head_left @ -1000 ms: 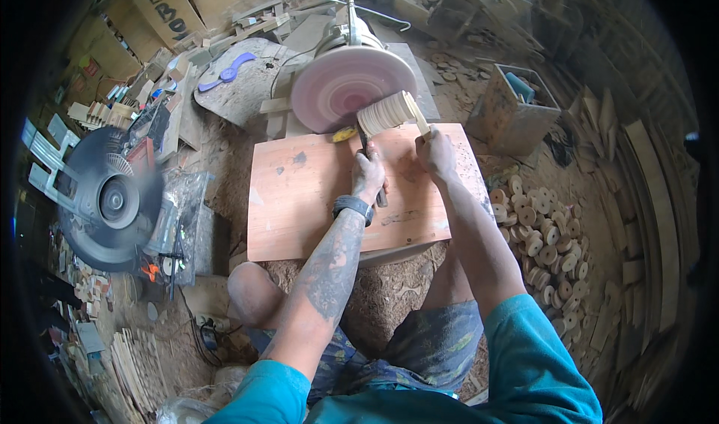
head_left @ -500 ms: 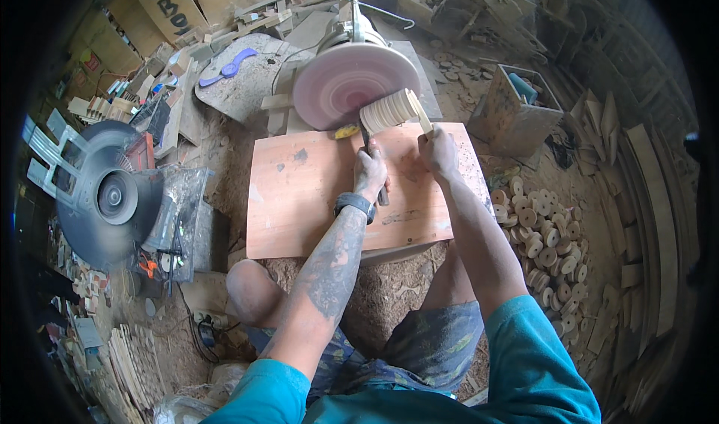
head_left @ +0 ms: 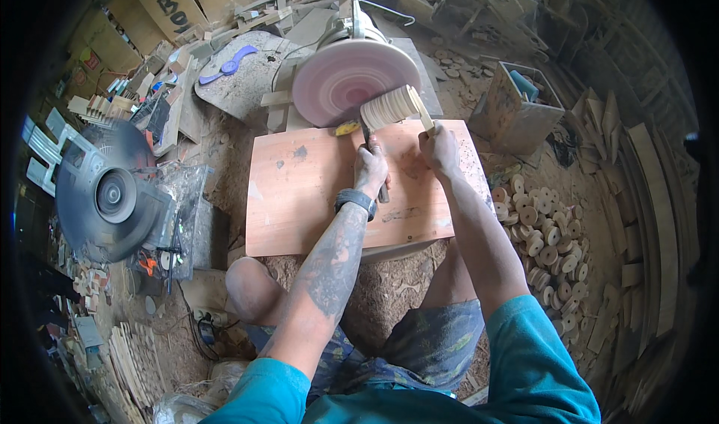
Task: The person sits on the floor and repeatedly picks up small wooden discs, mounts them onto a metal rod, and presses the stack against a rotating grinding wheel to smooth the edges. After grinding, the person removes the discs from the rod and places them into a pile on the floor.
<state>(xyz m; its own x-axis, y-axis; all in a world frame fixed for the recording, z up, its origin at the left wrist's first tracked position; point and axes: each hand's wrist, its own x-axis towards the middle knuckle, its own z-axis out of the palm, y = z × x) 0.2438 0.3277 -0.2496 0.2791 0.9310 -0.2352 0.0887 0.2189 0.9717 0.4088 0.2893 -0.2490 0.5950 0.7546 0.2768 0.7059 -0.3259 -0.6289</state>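
The 2 hands are apart, each closed on its own thing. The left hand (head_left: 371, 169) is wrapped round a slim dark bar (head_left: 383, 194), which sticks out above and below the fist. The right hand (head_left: 440, 151) grips a flat strip of pale wood (head_left: 423, 114) at the right end of a disc stack (head_left: 388, 108). This stack, a ribbed cylinder of thin, cream-coloured wooden rounds, lies tilted just beyond and between the hands. Its left end is close against the lower face of a large round wheel (head_left: 356, 82), flat, pinkish and banded in rings; whether they touch cannot be told. Under both hands spreads a smooth orange-brown wooden board (head_left: 299, 199), stained with grey smudges, and a small yellow piece (head_left: 347, 128) is at its far edge, ahead of the left hand.

Right of the right forearm, loose wooden discs (head_left: 550, 240) with centre holes are heaped on dusty ground. Beyond the right hand stands a boxy, open-topped container (head_left: 496, 117) with scuffed walls, holding a blue-green piece (head_left: 524, 85).
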